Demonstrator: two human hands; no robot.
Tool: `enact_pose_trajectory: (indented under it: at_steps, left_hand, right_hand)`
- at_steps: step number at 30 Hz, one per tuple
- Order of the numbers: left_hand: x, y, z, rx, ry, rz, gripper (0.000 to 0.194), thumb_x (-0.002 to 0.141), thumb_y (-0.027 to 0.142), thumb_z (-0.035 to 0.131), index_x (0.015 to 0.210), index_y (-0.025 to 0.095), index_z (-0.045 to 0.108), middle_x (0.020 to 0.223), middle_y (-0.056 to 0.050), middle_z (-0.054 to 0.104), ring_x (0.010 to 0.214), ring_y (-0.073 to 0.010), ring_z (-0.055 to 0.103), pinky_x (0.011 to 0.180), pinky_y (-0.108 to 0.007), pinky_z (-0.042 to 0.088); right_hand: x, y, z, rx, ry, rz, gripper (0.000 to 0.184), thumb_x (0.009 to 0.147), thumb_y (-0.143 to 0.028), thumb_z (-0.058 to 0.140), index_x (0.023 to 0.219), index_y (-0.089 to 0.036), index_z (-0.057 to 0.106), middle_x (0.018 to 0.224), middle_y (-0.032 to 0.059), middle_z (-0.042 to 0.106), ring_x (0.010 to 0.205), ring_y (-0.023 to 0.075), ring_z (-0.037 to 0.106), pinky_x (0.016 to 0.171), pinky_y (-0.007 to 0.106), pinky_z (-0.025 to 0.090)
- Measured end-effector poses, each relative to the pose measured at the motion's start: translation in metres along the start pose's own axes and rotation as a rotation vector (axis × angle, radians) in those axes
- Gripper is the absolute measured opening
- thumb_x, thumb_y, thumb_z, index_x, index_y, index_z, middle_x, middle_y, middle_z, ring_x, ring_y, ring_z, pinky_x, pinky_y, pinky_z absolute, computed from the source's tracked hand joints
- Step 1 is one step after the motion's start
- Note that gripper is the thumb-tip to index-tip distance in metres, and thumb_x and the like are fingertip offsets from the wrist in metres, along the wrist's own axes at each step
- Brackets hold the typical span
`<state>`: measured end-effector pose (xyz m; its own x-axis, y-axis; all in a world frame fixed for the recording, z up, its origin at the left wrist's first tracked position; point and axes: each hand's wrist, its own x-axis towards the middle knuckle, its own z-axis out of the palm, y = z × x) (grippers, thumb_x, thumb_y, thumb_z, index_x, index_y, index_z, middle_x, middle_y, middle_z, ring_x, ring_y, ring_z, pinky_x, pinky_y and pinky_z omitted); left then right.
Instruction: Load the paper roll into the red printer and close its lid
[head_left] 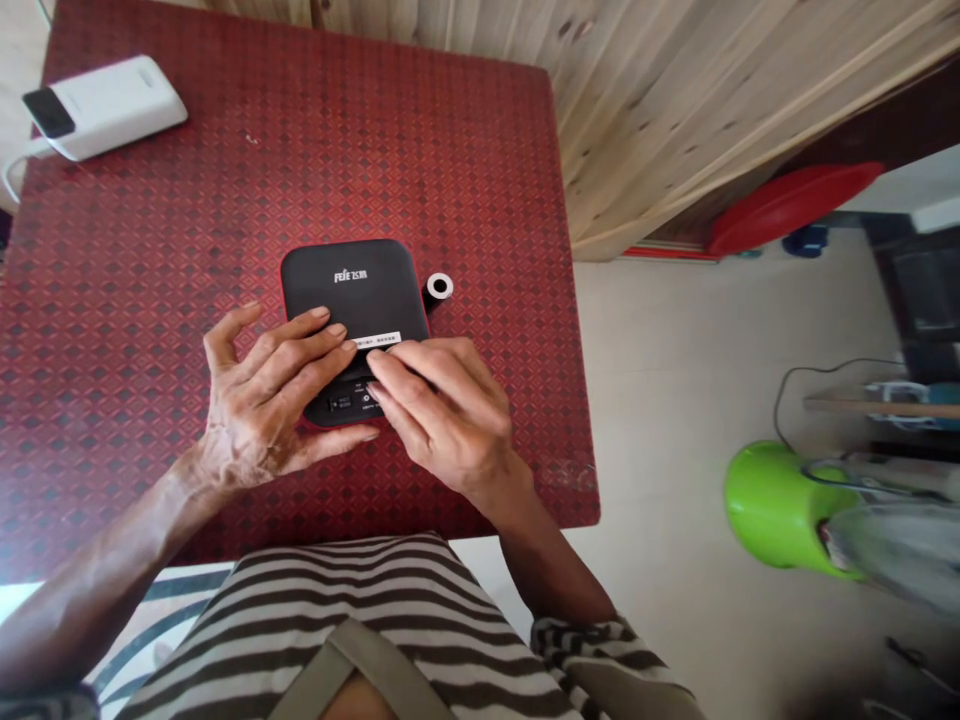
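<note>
A flat black device (352, 300) with rounded corners, a red rim and white lettering lies on the table in front of me. A white label strip (379, 340) crosses it, and small markings and a dark slot show near its lower edge. My left hand (274, 400) rests on its left side, fingers stretched out and thumb apart below the near edge. On the lower right part, my right hand (450, 410) has its fingertips pinched together at the device's surface, just under the label. Whatever they pinch is hidden. A short black cylinder with a white ringed end (439, 287) touches or nearly touches the device's right side.
The table (187, 220) has a red patterned top. A white power bank (112, 105) with a cable lies at its far left corner. Wooden panelling (600, 90) runs behind. On the floor at right are a green bin (772, 510), cables and a red round object (795, 205).
</note>
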<state>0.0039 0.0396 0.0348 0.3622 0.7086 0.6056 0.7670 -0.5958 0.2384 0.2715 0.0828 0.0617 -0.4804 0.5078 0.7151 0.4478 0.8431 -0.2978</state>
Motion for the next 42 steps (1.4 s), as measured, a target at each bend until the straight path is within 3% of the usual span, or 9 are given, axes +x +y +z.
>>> enact_pose_trajectory:
  at_steps: [4,7,10,13,18,29,36,42]
  left_hand:
    - [-0.007,0.0,0.005,0.019,0.01,-0.011,0.086,0.116,0.076,0.091,0.185,0.033,0.065,0.157,-0.014,0.091,0.149,-0.0441,0.089,0.145,-0.069,0.052]
    - [-0.019,0.003,0.008,0.051,0.05,-0.072,0.084,0.115,0.083,0.087,0.184,0.039,0.066,0.164,-0.013,0.086,0.153,-0.0436,0.086,0.14,-0.068,0.059]
    - [-0.036,0.005,0.007,0.063,0.154,-0.14,0.081,0.111,0.08,0.094,0.178,0.042,0.068,0.162,-0.012,0.084,0.145,-0.0408,0.086,0.131,-0.068,0.067]
    - [-0.051,0.005,0.001,0.044,0.193,-0.163,0.076,0.107,0.067,0.103,0.172,0.042,0.073,0.153,-0.01,0.086,0.132,-0.0385,0.087,0.121,-0.066,0.072]
    - [-0.062,0.003,-0.004,-0.029,0.15,-0.207,0.055,0.111,0.05,0.1,0.161,0.044,0.077,0.15,-0.006,0.085,0.13,-0.0357,0.089,0.113,-0.064,0.076]
    - [-0.069,-0.004,-0.002,0.043,0.116,-0.177,0.051,0.12,0.058,0.086,0.169,0.05,0.075,0.149,-0.005,0.087,0.132,-0.0354,0.09,0.104,-0.061,0.082]
    - [-0.063,-0.007,-0.014,-0.001,0.036,-0.197,0.053,0.117,0.056,0.094,0.167,0.052,0.078,0.154,-0.005,0.085,0.134,-0.0347,0.089,0.11,-0.06,0.081]
    - [-0.053,-0.015,-0.018,-0.057,0.028,-0.142,0.047,0.118,0.062,0.093,0.159,0.043,0.082,0.149,-0.008,0.087,0.13,-0.0348,0.09,0.102,-0.059,0.079]
  right_hand:
    - [-0.022,-0.001,-0.011,0.008,0.078,0.288,0.029,0.126,-0.016,0.079,0.153,-0.023,0.086,0.131,0.0115,0.097,0.115,0.0254,0.093,0.106,0.041,0.079]
    - [-0.042,-0.005,-0.013,0.044,0.024,0.521,0.027,0.13,-0.031,0.073,0.153,-0.027,0.088,0.131,0.0113,0.099,0.108,0.0266,0.096,0.097,0.043,0.082]
    - [-0.054,-0.012,-0.005,0.136,-0.019,0.613,0.031,0.133,-0.041,0.067,0.147,-0.025,0.089,0.125,0.0101,0.1,0.098,0.025,0.095,0.09,0.041,0.082]
    - [-0.057,-0.019,0.003,0.184,0.029,0.599,0.032,0.135,-0.041,0.065,0.145,-0.023,0.088,0.125,0.011,0.1,0.103,0.0242,0.097,0.092,0.038,0.081]
    - [-0.058,-0.021,0.006,0.135,0.029,0.579,0.032,0.134,-0.043,0.065,0.144,-0.024,0.088,0.12,0.0107,0.098,0.1,0.0252,0.094,0.092,0.04,0.079]
    - [-0.064,-0.029,0.008,0.067,0.025,0.556,0.036,0.134,-0.045,0.064,0.152,-0.024,0.087,0.117,0.0113,0.097,0.097,0.0271,0.093,0.095,0.044,0.081]
    - [-0.063,-0.023,0.002,0.097,-0.01,0.572,0.033,0.131,-0.044,0.07,0.151,-0.025,0.089,0.118,0.0111,0.097,0.098,0.028,0.093,0.096,0.047,0.082]
    - [-0.063,-0.015,0.0,0.101,0.022,0.573,0.034,0.132,-0.045,0.069,0.147,-0.024,0.09,0.126,0.0127,0.099,0.105,0.0288,0.096,0.098,0.048,0.082]
